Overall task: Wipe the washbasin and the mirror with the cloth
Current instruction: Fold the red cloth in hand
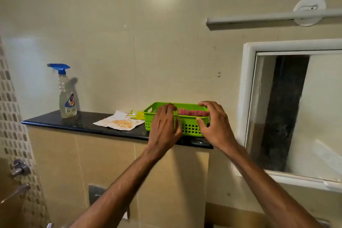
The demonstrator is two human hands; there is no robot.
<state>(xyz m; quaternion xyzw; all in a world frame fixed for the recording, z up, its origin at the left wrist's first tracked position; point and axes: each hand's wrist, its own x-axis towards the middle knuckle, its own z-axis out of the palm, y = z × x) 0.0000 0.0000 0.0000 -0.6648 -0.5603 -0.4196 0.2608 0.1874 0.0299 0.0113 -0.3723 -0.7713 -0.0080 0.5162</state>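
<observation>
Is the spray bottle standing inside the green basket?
No, the spray bottle stands on the black ledge, left of the green basket.

Bare forearms (120,187), bare left hand (164,126), bare right hand (215,127).

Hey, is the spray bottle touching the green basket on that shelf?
Apart. The head view shows stained paper and bare shelf lying between the spray bottle and the green basket.
</observation>
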